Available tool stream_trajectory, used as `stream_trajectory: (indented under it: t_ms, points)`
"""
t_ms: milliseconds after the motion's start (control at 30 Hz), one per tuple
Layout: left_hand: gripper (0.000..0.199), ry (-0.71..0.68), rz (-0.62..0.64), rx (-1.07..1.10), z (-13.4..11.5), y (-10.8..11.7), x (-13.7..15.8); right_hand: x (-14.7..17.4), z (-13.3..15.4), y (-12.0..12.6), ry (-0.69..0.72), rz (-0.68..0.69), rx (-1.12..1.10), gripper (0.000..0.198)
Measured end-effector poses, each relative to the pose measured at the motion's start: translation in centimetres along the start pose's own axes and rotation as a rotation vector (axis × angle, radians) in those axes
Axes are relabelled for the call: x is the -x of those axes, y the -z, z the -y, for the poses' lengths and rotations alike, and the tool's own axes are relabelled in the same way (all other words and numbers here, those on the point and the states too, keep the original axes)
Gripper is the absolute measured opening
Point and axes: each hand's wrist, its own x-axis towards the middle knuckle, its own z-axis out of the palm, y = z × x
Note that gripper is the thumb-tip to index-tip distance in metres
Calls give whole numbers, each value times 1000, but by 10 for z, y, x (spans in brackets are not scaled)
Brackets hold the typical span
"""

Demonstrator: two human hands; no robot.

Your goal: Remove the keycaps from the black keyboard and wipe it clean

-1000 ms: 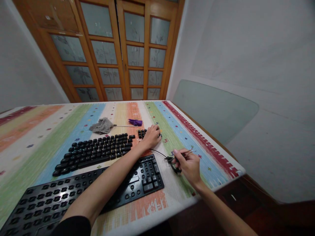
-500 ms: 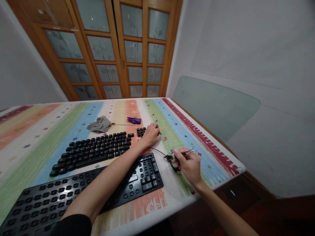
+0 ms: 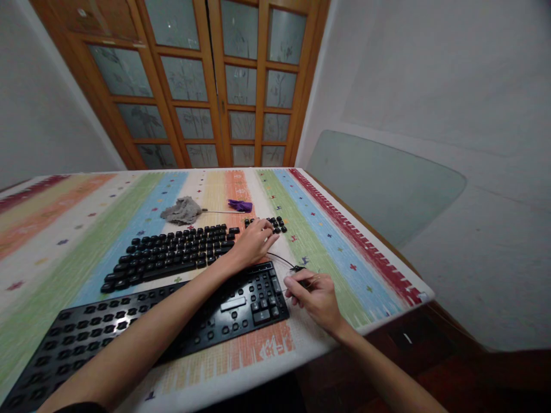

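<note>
My left hand [image 3: 255,244] reaches across the keyboard base and hovers beside the small group of loose black keycaps [image 3: 279,224]. Its thumb and fingers are apart, with nothing visible in them. The black keyboard [image 3: 233,304] lies below that arm; most of its key positions are bare, and several keycaps remain at its right end. My right hand [image 3: 316,298] is closed around a thin wire tool [image 3: 317,277], mostly hidden by the fingers, near the keyboard's right edge. A black cable [image 3: 282,258] runs toward this hand.
A large block of loose keycaps [image 3: 172,252] stands in rows behind the keyboard. Farther back lie a grey cloth [image 3: 183,210], a thin rod [image 3: 224,212] and a purple glove-like item [image 3: 241,205]. A striped cloth covers the table [image 3: 344,229]; its right edge is close to my right arm.
My left hand has drawn back from the small keycap group, uncovering more of it. My right hand, with the wire tool, has come left and down to the keyboard's right edge. The view has shifted slightly.
</note>
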Motion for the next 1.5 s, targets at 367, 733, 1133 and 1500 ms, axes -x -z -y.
stream_trajectory:
  t_ms: [367,733,1133,1500]
  points:
    - [25,136,122,206,-35,56,115,2,0,-28,39,159,103,30]
    - [39,210,257,210,-57,62,152,1,14,-50,318,199,339,32]
    - [37,163,272,122,-57,58,154,-15,13,-49,6,210,221,38]
    - [30,154,229,153,-55,61,149,-33,2,-49,-147,213,103,46]
